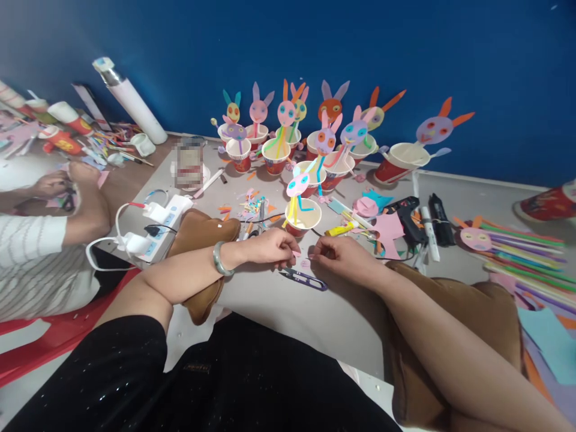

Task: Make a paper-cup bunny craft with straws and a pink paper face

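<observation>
My left hand [272, 246], a bracelet on its wrist, is closed with its fingertips pinching a small pink paper piece [296, 254]. Facing it, my right hand [339, 257] has thumb and fingers pressed together; what they hold, if anything, is too small to make out. Between the hands a little pink paper cutout [305, 263] lies on the table. Just below are purple-handled thread snips [303, 279], lying flat. Behind my hands stands a paper cup [302, 219] with a pink-headed paper rabbit [297, 183], its yellow and blue strip limbs hanging over the cup.
Several more rabbit cups [275, 157] line the blue wall. A black glue gun [410, 221], markers [432, 234] and coloured paper strips [531, 246] lie right. Brown cushions [459, 312] sit under my forearms. A power strip [168, 225] is left, beside another person's arm [90, 201].
</observation>
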Available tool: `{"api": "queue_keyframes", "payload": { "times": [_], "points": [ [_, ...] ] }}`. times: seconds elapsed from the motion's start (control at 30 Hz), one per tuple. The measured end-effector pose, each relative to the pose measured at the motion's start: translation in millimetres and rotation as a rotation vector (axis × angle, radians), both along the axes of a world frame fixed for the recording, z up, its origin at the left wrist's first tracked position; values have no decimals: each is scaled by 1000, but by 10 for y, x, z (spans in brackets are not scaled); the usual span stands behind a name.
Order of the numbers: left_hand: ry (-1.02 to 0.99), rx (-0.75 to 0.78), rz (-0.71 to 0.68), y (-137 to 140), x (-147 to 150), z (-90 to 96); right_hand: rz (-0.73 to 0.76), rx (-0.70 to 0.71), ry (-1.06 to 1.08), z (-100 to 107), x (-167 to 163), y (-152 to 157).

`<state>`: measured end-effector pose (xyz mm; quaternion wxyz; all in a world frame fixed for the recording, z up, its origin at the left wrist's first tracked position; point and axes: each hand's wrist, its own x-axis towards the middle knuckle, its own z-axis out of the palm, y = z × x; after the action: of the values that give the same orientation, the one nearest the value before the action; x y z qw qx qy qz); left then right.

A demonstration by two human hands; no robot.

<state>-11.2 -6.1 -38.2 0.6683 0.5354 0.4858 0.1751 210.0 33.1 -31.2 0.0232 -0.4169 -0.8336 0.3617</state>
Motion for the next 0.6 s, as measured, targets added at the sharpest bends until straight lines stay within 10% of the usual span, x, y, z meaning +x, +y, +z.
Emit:
{"api": "queue_keyframes", "payload": {
  "times": [0.6],
  "points": [
    [95, 51, -104, -20, -24, -40, -13, -22, -11, -42, -37, -29]
  ]
}}
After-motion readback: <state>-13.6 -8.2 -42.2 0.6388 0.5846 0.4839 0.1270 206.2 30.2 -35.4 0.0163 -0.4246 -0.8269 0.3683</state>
